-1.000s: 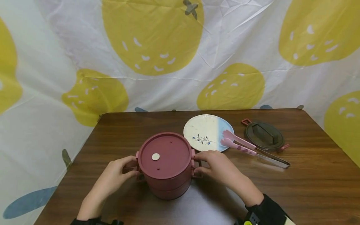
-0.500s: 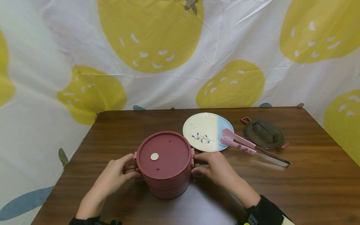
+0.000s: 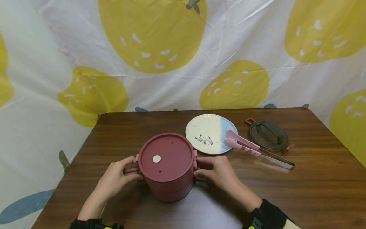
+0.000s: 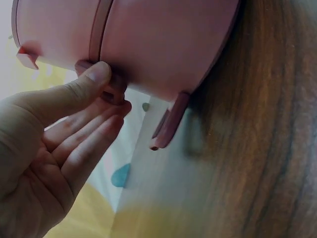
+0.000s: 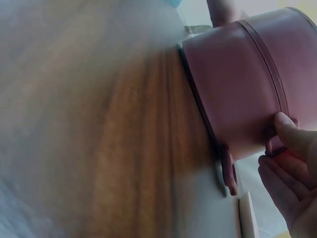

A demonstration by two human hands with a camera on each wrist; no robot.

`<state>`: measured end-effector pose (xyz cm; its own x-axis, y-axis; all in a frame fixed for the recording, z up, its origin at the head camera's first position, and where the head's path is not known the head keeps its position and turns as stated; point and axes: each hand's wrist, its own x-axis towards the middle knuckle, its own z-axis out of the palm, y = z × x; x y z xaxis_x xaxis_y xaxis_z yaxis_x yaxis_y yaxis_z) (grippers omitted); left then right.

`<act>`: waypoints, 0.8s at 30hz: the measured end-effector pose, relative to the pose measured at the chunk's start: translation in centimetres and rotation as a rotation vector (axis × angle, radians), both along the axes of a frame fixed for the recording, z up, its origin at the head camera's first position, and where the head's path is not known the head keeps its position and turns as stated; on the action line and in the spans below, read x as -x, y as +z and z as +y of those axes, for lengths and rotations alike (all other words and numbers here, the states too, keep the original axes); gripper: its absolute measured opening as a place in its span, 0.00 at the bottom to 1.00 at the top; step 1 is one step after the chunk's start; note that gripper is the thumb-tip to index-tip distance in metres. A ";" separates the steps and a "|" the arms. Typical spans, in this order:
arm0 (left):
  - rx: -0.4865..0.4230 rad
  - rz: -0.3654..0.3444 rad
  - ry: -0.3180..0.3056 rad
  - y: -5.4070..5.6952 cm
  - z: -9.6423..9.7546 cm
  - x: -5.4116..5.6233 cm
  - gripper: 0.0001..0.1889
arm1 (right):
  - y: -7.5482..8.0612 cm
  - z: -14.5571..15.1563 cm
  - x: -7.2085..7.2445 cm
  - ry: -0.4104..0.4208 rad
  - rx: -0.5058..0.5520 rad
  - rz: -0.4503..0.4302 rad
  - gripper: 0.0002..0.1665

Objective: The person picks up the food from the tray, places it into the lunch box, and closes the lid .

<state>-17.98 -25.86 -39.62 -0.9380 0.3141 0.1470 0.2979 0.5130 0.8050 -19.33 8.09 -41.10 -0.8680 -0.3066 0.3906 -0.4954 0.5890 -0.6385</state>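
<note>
A round maroon two-tier pot [image 3: 174, 159] with a flat lid stands upright on the table, left of the middle. A white dot [image 3: 156, 159] marks its lid. My left hand [image 3: 114, 178] holds the upper tier's side handle [image 4: 117, 91], the thumb on top and the other fingers below. On the opposite side my right hand [image 3: 218, 170] grips the matching handle [image 5: 274, 145] in the same way. The lower tier has its own handles, and one hangs free beneath each hand: a left lower handle [image 4: 171, 121] and a right lower handle [image 5: 228, 171].
Behind the pot on the right lies a white and blue plate [image 3: 203, 127] with a leaf sprig. Pink-tipped tongs [image 3: 248, 149] rest partly on it. Farther right is a dark lid [image 3: 268, 136] with red handles beneath. A fruit-print cloth [image 3: 171, 89] hangs behind the wooden table [image 3: 314, 178].
Both hands have closed slightly tighter around the pot's handles. The head view has tilted a little, and the pot stays in about the same place on the table.
</note>
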 end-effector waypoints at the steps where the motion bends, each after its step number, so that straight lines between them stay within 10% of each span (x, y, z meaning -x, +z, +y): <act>1: -0.019 -0.013 -0.001 -0.2 0.0 0.0 0.13 | -0.1 0.0 0.0 -0.005 0.013 -0.014 0.21; 18: -0.096 -0.015 -0.035 -0.4 0.2 -0.5 0.18 | -0.8 -0.2 -0.4 0.056 0.159 -0.113 0.23; 24: -0.284 0.138 -0.088 1.0 0.9 -1.3 0.18 | 0.1 -0.1 -0.8 0.127 0.341 -0.186 0.27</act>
<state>-16.66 -24.96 -38.64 -0.8741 0.3217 0.3641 0.4475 0.2414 0.8611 -18.53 7.97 -41.03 -0.8970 -0.2961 0.3282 -0.4081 0.2699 -0.8721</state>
